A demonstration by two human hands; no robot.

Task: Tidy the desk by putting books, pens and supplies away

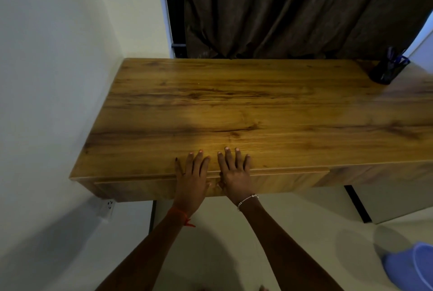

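Observation:
A wooden desk [246,103] fills the middle of the head view. My left hand [192,177] and my right hand [235,173] lie side by side, flat, fingers straight, over the desk's front edge and the top of the drawer front [281,180]. Neither hand holds anything. At the desk's far right corner stands a dark mesh pen holder [384,71] with blue pens in it.
A white wall runs along the left side of the desk, with a power socket [109,206] below the desk corner. A dark brown curtain [293,9] hangs behind the desk. A blue plastic bucket [414,265] sits on the floor at the lower right.

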